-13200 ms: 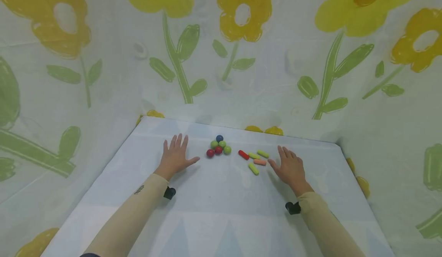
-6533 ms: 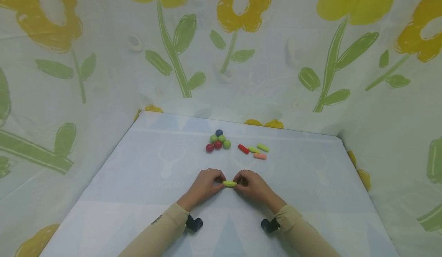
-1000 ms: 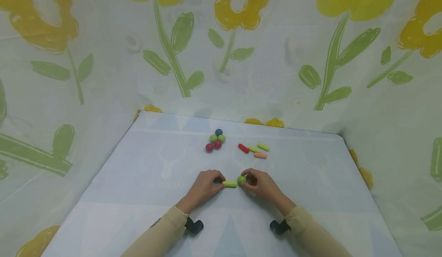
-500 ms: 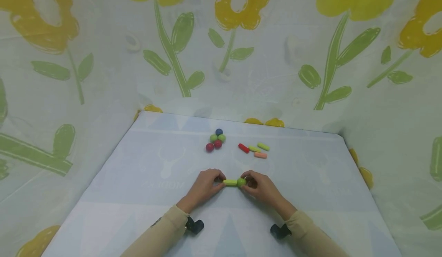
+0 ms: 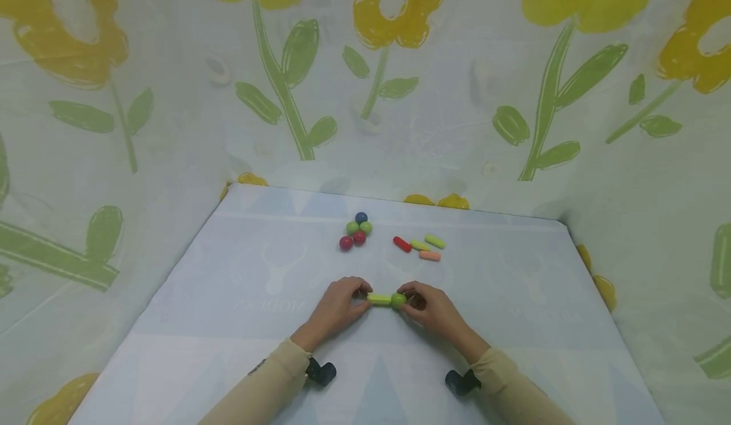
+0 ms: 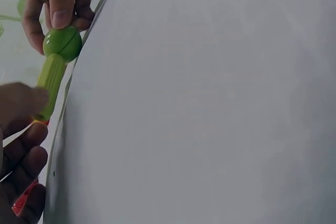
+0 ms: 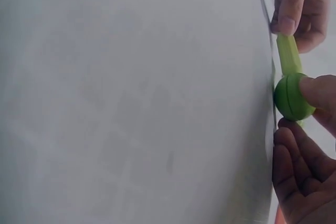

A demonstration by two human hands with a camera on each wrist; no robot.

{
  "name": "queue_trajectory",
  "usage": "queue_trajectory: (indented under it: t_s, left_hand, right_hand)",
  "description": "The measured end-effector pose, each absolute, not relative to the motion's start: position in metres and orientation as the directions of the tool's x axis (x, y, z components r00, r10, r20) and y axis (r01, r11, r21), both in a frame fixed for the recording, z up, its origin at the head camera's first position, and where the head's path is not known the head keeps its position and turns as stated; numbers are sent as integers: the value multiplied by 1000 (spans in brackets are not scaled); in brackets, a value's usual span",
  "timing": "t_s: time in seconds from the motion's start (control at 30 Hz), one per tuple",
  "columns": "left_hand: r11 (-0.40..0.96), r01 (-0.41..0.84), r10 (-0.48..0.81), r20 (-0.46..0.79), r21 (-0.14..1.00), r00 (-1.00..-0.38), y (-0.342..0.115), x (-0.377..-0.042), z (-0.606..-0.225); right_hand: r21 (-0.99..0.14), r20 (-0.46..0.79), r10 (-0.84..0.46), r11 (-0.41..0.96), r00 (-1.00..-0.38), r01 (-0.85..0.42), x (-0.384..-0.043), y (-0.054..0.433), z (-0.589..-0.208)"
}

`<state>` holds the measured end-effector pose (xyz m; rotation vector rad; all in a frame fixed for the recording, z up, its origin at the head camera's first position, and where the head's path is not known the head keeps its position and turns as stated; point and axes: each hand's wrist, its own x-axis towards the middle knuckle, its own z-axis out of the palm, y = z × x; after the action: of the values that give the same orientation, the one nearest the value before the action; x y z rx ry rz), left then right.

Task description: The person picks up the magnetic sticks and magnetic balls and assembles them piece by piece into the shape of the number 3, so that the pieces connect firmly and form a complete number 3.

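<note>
In the head view my left hand [image 5: 338, 309] pinches the left end of a short yellow-green ridged rod [image 5: 379, 300]. At the rod's right end sits a glossy green ball [image 5: 398, 301], touching it in line. My right hand [image 5: 432, 307] pinches this ball between thumb and fingers. The left wrist view shows the rod [image 6: 52, 74] and the ball [image 6: 62, 44] end to end, with a seam line round the ball. The right wrist view also has the ball [image 7: 290, 98] against the rod [image 7: 287, 53]; my fingertips cover parts of both.
Beyond the hands lie two red balls [image 5: 346, 243], two green balls [image 5: 353, 228] and a blue ball [image 5: 362, 217] in a cluster. To their right are a red rod [image 5: 402, 244], an orange rod [image 5: 430, 255] and two yellow-green rods [image 5: 435, 241]. A flower-printed curtain [image 5: 457, 95] surrounds the white table [image 5: 228, 311].
Both hands, at first spread open and apart, came together with one yellow-green rod. My right hand then took a green ball from the cluster; its gap to the rod has closed.
</note>
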<state>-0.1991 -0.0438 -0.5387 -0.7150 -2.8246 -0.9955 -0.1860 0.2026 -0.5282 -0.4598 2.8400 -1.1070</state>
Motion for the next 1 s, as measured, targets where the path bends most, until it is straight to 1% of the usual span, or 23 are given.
queue_trajectory:
  t_s: [0.1, 0.17, 0.23, 0.33, 0.47, 0.57, 0.77, 1.0]
  left_hand:
    - [687, 390, 391, 142, 613, -910, -47, -201, -536]
    - [691, 365, 377, 120, 624, -918, -50, -204, -536]
    - [697, 358, 356, 133, 621, -925, -54, -208, -537]
    - [727, 333, 290, 171, 601, -942, -60, -214, -539]
    - [774, 269, 191, 195, 572, -962, -68, -223, -540]
    - [801, 240, 148, 206, 549, -967, -72, -232, -540]
    - [813, 220, 132, 198, 539, -971, -78, -252, -535]
    - [830, 228, 168, 162, 509, -972, -84, -275, -531]
  right_hand:
    - [-673, 49, -295, 696, -954, -250, -186, 203, -528]
    - [-675, 46, -295, 695, -954, -248, -186, 203, -528]
    - [-676, 46, -296, 694, -954, -247, -187, 204, -528]
    - [-680, 42, -295, 691, -955, -244, -187, 204, -529]
    - [-688, 42, -305, 681, -951, -249, -187, 204, -529]
    - [-687, 38, -309, 683, -950, -249, -187, 204, -529]
    - [-680, 23, -294, 696, -956, -230, -188, 204, -528]
    - [-691, 22, -301, 685, -953, -232, -188, 205, -530]
